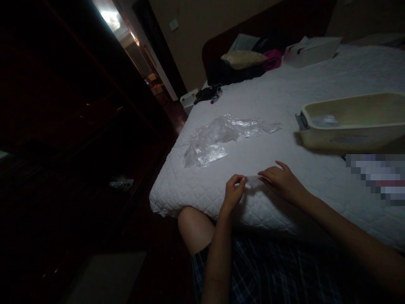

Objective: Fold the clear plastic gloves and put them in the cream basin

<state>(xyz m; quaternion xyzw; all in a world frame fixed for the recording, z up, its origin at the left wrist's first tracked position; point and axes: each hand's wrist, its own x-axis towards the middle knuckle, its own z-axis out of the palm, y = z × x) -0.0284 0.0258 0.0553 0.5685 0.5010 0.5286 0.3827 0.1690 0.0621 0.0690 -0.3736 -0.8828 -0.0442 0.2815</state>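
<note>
Between my two hands a small, thin, whitish see-through piece [252,180] is stretched, perhaps plastic film; its exact kind is hard to make out against the bed. My left hand [234,191] pinches its left end between thumb and fingers. At the other end my right hand [283,179] grips with thumb and fingertips, its other fingers raised. Both hands are just above the near edge of the white quilted bed [272,219]. Beyond them on the cover lie crumpled clear plastic bags [215,139].
To the right on the bed stands a cream plastic bin [348,137] with clear plastic inside. A white box [311,50], a yellowish pillow [243,59] and a magenta cloth [272,60] are near the headboard. Dark items [207,93] lie at the far left corner.
</note>
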